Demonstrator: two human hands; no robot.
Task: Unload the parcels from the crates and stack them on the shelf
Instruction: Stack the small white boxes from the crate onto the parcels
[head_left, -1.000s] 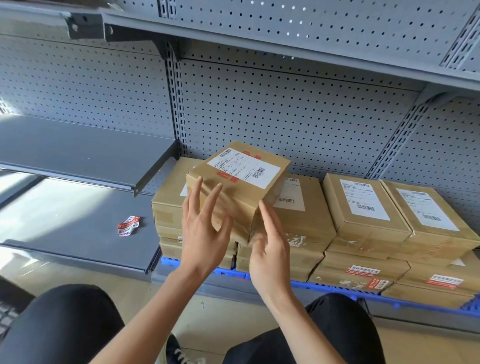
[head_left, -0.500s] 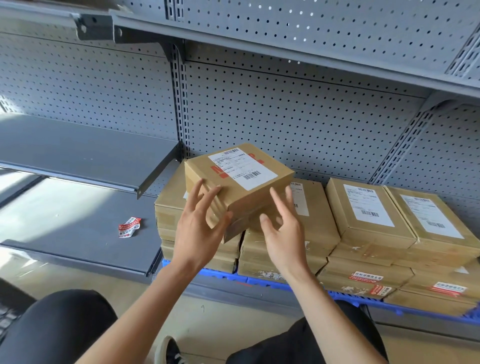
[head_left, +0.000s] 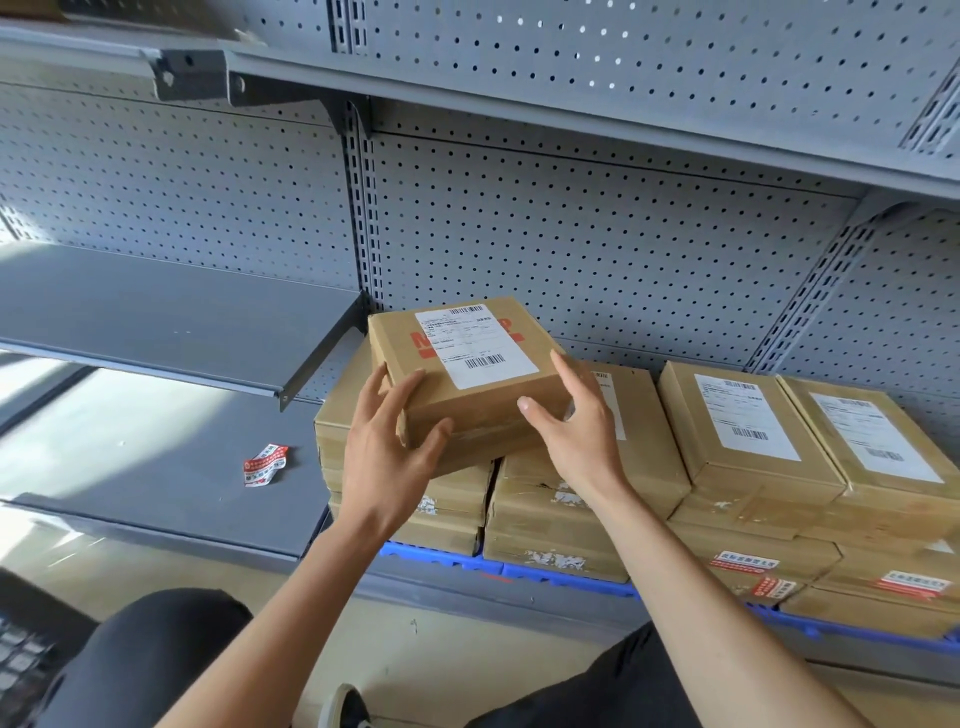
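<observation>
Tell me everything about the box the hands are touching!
The box is a flat brown cardboard parcel. A white shipping label with barcodes covers red print on its top. It sits skewed on the leftmost stack of parcels, its near corner reaching toward the next stack. The left hand touches its near left corner, thumb on the front face. The right hand touches its right side with fairly straight fingers.
</observation>
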